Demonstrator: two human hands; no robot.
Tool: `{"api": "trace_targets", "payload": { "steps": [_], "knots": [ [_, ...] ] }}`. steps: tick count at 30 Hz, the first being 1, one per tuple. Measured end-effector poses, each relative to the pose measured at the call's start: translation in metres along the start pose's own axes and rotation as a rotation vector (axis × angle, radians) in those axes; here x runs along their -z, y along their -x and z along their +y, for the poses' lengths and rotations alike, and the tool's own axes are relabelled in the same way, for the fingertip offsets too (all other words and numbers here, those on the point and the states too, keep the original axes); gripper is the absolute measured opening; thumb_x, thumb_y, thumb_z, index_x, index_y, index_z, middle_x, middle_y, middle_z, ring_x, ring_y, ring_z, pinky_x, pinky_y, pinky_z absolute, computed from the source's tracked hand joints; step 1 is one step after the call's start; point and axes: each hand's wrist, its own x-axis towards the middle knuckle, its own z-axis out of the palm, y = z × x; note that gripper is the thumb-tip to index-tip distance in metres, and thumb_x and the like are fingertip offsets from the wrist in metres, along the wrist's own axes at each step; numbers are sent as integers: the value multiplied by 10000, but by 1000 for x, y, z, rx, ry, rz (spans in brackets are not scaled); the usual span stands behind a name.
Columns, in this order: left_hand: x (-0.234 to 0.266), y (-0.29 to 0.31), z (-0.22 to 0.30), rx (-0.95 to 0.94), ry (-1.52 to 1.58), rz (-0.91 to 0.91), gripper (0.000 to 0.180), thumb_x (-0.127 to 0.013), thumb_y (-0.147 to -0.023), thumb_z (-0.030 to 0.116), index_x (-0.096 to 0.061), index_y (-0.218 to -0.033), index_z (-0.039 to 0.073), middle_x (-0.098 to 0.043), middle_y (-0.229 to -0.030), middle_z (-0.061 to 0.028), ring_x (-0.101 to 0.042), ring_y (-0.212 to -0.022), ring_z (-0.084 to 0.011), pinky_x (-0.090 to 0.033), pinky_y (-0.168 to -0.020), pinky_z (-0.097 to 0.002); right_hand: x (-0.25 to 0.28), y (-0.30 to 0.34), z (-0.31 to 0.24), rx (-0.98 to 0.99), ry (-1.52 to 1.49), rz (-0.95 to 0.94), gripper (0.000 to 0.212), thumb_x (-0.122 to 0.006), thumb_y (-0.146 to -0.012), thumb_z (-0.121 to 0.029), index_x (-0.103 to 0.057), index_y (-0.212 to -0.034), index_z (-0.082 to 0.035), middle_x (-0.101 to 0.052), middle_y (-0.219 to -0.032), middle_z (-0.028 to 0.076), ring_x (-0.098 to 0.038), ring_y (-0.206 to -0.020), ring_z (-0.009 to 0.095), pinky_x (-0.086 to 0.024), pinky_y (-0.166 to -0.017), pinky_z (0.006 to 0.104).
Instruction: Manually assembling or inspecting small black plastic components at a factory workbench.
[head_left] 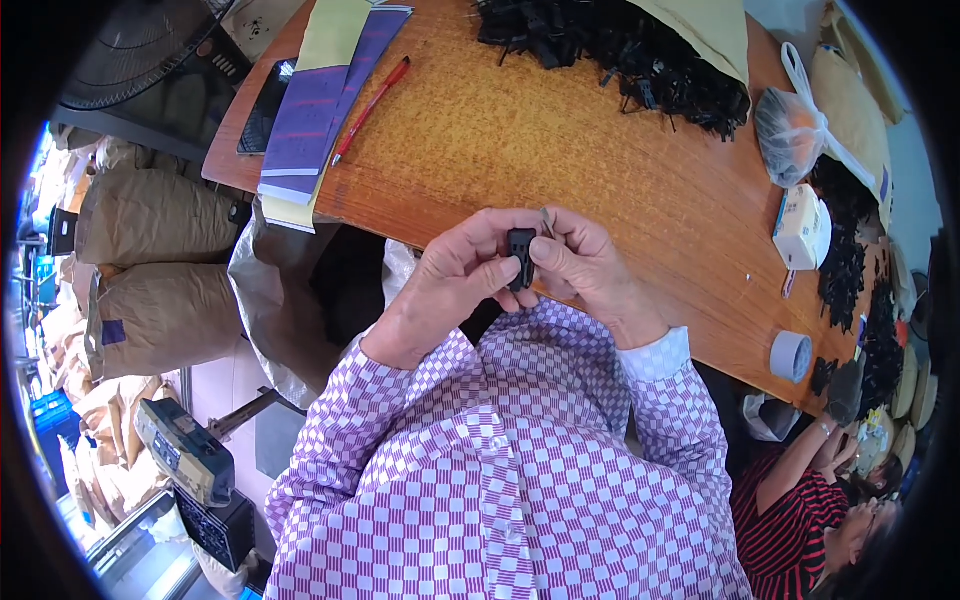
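Observation:
Between my hands, just off the table's near edge, is a small black plastic part. My left hand is closed on it, with the thumb along its side and the fingers behind. My right hand is closed too, its thumb tip close against the part's right side. A thin grey metal piece, perhaps a small blade, sticks up between the right thumb and forefinger; its other end is hidden. On the table's far side lies a heap of similar black plastic parts.
On the wooden table are a red pen, purple and yellow papers, a phone, a white box, a tape roll and a knotted plastic bag. Brown sacks stand left. A person in stripes sits right.

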Motion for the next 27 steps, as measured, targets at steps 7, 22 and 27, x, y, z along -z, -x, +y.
{"api": "trace_targets", "payload": {
  "steps": [7,22,27],
  "knots": [
    [-12,-3,-26,-220,-461,32,443,-547,-894,-47,-407,-1303,49,-572,-1015,-34,-599,-828,-84,-512,-714,-215,-7,16,8,89,267,90,156,-582,-943,-174,-574,-998,-28,-548,-853,-25,-497,-753,40,-425,-645,189],
    [-3,-9,-15,-129,-464,166,248,-521,-889,-68,-406,-1091,19,-526,-893,-44,-607,-790,-106,-543,-656,-255,-25,10,-3,102,761,193,161,-451,-1001,-171,-548,-982,-44,-473,-710,-22,-481,-666,67,-405,-598,209],
    [5,-21,-27,-349,-843,444,284,-615,-828,-32,-450,-1050,34,-574,-769,-153,-625,-675,-261,-479,-584,-343,-21,-15,10,259,801,227,143,-453,-1000,-160,-532,-953,-50,-474,-728,-13,-475,-682,67,-402,-609,223]
  ]
}}
